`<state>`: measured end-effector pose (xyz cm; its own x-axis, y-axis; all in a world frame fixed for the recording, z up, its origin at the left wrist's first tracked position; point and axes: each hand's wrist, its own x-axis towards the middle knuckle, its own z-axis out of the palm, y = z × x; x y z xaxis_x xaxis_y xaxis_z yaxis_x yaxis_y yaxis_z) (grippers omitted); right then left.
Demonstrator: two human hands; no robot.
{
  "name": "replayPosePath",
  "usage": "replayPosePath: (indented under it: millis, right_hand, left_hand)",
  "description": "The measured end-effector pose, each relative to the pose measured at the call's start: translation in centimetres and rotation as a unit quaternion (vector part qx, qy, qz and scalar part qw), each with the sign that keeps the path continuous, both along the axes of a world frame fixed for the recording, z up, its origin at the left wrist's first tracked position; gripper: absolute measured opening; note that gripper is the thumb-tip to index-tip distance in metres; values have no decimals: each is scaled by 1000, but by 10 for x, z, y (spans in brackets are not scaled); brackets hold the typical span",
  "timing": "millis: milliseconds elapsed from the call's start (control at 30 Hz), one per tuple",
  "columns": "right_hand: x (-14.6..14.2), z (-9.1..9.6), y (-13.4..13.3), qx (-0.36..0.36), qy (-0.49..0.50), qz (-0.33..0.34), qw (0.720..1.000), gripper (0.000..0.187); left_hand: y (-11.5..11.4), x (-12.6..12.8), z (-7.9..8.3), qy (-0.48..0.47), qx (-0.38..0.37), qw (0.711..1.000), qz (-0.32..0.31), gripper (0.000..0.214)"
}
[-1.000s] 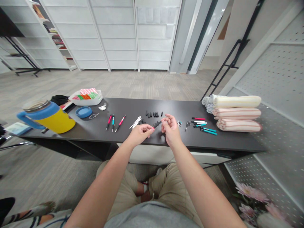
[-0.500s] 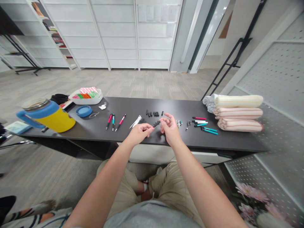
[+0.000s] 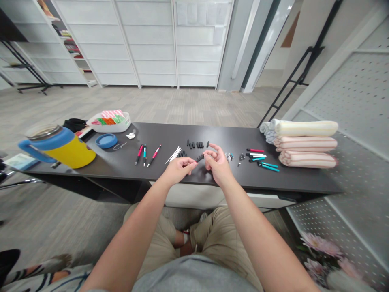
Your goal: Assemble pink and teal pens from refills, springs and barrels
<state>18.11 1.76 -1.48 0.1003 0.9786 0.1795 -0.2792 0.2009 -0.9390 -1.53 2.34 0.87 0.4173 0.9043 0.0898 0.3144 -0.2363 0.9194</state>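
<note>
Above the dark table, a small black pen part (image 3: 199, 158) spans the gap between my two hands. My left hand (image 3: 180, 169) pinches its near end between thumb and fingers. At the other end, the thumb and fingertips of my right hand (image 3: 217, 163) close on it, with the index finger raised. Short black pen pieces (image 3: 194, 144) lie in a row just beyond. Thin white refills (image 3: 174, 155) and black tubes (image 3: 182, 154), partly covered by my left hand, are beside it. Small metal and teal bits (image 3: 229, 156) lie right of my right hand.
Whole pens (image 3: 144, 155) lie to the left, coloured barrels (image 3: 263, 159) to the right. A yellow and blue jug (image 3: 71, 150), a blue lid (image 3: 106, 140) and a white tray (image 3: 114, 127) of packets stand left. Rolled towels (image 3: 306, 144) are stacked at the right end of the table (image 3: 161, 132).
Both hands keep the black pen part in nearly the same place and grasp. The view shifts very slightly; the things on the table lie as before.
</note>
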Motion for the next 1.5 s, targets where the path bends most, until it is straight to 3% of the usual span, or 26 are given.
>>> replayPosePath:
  millis: [433, 833, 1033, 1300, 1500]
  right_hand:
    - [2, 5, -2, -10, 21, 25, 999, 68]
    - [-1, 4, -5, 20, 30, -16, 999, 61]
    - [8, 2, -10, 22, -10, 11, 1000, 63]
    - [44, 5, -38, 20, -150, 86, 985, 77]
    - [46, 6, -45, 16, -189, 94, 977, 77]
  left_hand:
    - [5, -3, -9, -17, -2, 1000, -20, 39]
    - [4, -1, -7, -46, -29, 998, -19, 38]
    - [5, -4, -5, -33, -37, 998, -46, 37]
    - [6, -8, 3, 47, -51, 989, -132, 39]
    - [6, -9, 7, 74, -42, 984, -154, 38]
